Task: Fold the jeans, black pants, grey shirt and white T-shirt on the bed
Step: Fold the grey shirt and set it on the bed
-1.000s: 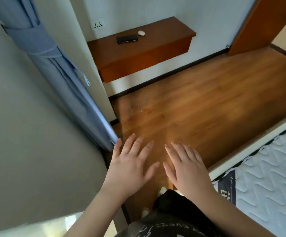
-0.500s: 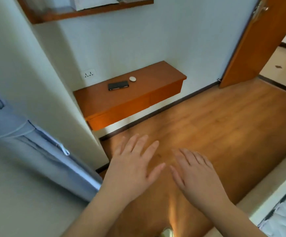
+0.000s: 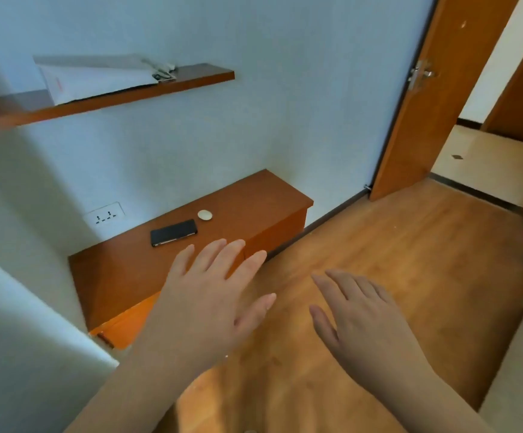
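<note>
Both hands spread and empty, left hand [image 3: 213,295] and right hand [image 3: 360,314] over bare floor [image 3: 394,260]: best to turn toward the bed, clothes unseen.

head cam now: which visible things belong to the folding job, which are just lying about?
Job: left hand and right hand, both open, holding nothing. No clothes in view.

Lying about: black phone, small white round object, low wooden cabinet, papers on the wall shelf.
</note>
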Tool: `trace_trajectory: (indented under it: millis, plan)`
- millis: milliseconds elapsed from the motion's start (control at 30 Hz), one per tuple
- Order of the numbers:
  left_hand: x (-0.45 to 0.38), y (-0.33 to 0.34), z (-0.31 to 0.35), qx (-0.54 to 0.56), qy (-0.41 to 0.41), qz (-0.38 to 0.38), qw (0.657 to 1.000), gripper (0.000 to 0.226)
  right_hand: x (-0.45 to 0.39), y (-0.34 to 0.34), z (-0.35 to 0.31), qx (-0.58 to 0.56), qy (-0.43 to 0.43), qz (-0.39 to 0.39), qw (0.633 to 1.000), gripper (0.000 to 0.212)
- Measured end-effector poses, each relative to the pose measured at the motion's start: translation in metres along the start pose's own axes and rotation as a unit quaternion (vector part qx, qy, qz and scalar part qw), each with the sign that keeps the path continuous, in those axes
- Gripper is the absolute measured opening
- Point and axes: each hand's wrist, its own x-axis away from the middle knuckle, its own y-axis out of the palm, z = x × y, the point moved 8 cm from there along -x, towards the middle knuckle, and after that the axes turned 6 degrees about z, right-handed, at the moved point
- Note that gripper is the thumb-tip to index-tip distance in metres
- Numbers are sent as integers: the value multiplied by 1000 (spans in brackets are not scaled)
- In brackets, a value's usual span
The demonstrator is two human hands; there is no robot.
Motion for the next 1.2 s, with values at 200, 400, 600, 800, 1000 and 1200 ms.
trace_trajectory:
  millis: [200,400,600,800,1000,1200]
  plan:
    - [-109,23,-6,21,85,28,996,81,-89,15,27,25,54,6,998,48]
    - [-211,41,38,31,215,82,973,56,-132,31,92,54,153,-6,987,57]
    - [-303,67,113,66,315,94,942,54,-146,41,195,71,242,-15,968,65]
    - [-401,93,201,74,347,59,933,57,-161,55,318,74,280,-43,956,65]
    - [-477,121,282,77,365,19,927,59,-193,58,430,68,323,-21,944,63]
    - [-557,162,314,75,365,16,928,60,-245,92,500,53,334,13,941,54]
